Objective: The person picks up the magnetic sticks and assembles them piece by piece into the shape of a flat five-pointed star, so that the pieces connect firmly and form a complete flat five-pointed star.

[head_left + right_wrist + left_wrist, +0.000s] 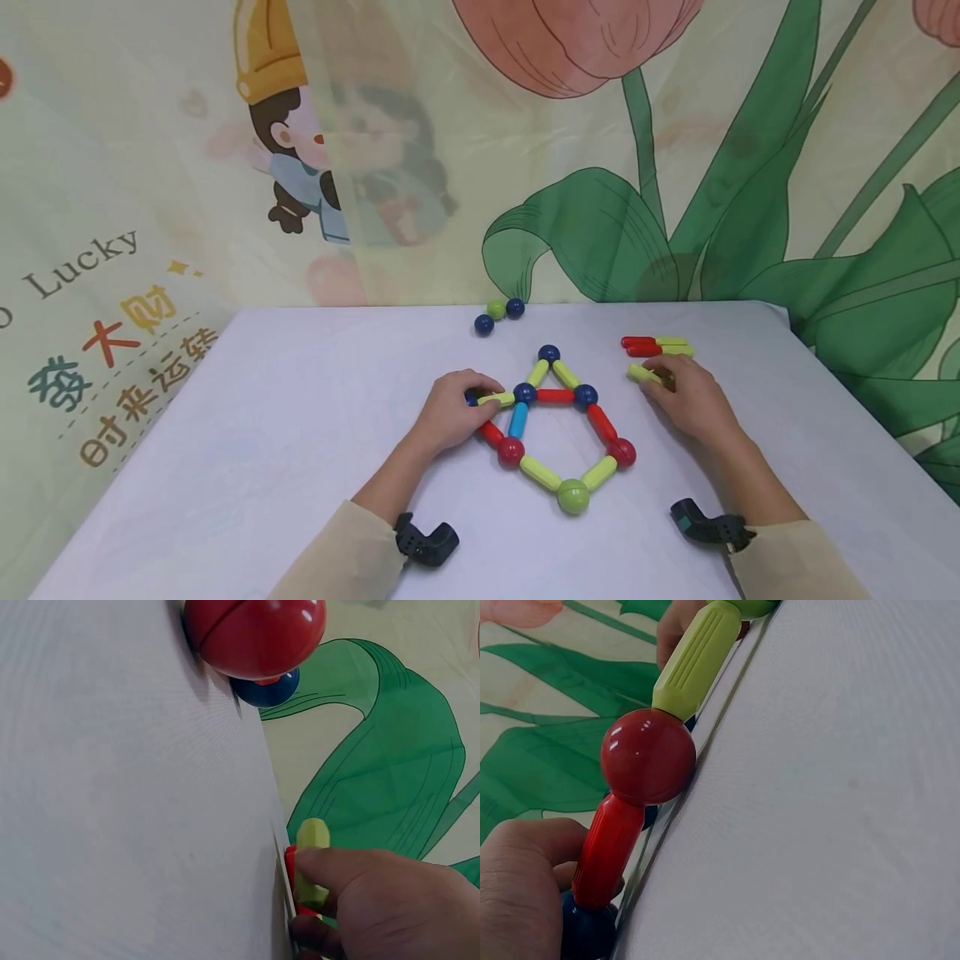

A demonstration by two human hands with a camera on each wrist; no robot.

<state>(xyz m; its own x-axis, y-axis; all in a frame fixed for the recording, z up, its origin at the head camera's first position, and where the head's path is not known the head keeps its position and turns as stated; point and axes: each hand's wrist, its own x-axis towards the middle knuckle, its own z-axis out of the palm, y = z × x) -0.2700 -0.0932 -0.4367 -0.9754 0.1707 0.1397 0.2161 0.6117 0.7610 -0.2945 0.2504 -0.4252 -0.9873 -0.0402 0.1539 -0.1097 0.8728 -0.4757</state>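
A flat frame of magnetic rods and balls lies on the white table. Its red ball (511,452) joins a red rod (609,851), a light-blue rod (517,420) and a yellow-green rod (541,473). At its left corner, my left hand (452,412) pinches a short yellow-green rod (497,400) between thumb and fingers, partly covering a blue ball (589,930). On the other side, my right hand (692,395) holds a loose yellow-green rod (312,862) between thumb and fingers, apart from the frame. A green ball (573,497) forms the near corner.
Just beyond my right hand lie several red and yellow-green rods (645,351). Near the table's back edge sit a loose green ball (497,309) and two blue balls (484,325). A printed cloth (420,275) hangs behind the white table (247,467).
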